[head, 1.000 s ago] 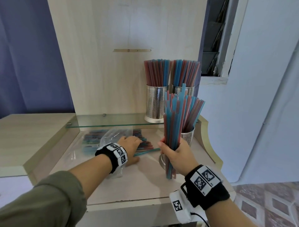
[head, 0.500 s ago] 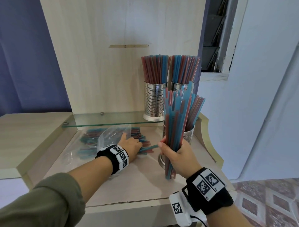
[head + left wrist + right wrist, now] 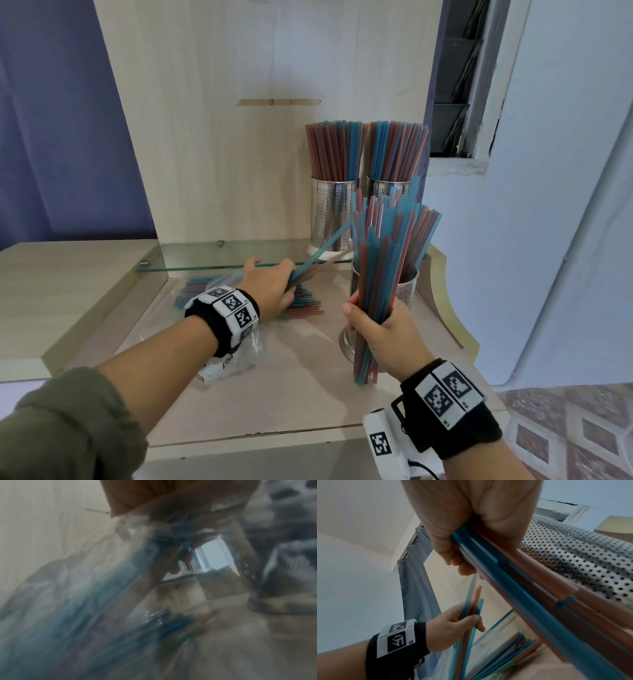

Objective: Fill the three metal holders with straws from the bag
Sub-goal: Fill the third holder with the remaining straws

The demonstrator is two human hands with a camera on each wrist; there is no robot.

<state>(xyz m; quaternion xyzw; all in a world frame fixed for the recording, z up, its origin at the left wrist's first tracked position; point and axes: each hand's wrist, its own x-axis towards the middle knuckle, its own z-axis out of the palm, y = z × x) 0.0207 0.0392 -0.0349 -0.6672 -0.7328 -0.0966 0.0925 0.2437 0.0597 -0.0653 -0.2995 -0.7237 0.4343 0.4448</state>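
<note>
My right hand (image 3: 376, 329) grips an upright bundle of blue and red straws (image 3: 383, 267) in front of the near perforated metal holder (image 3: 406, 291), which has several straws in it. In the right wrist view the same bundle (image 3: 530, 588) runs past that holder (image 3: 573, 555). My left hand (image 3: 274, 291) pinches a few straws (image 3: 325, 246) lifted at a slant from the clear plastic bag (image 3: 205, 294) lying on the wooden top. The right wrist view shows those straws (image 3: 474, 601) between thumb and fingers (image 3: 471, 620). Two more holders (image 3: 330, 212) (image 3: 387, 186) on the glass shelf stand packed with straws.
A glass shelf (image 3: 219, 253) juts out over the back of the wooden counter (image 3: 274, 394). A tall wooden panel (image 3: 257, 120) stands behind, a purple curtain (image 3: 51, 120) to the left and a white wall (image 3: 548, 205) to the right. Loose straws (image 3: 305, 305) spill from the bag.
My left hand has lifted from the bag's mouth with a few straws, now slanting up to the right. The right hand's bundle has stayed in place.
</note>
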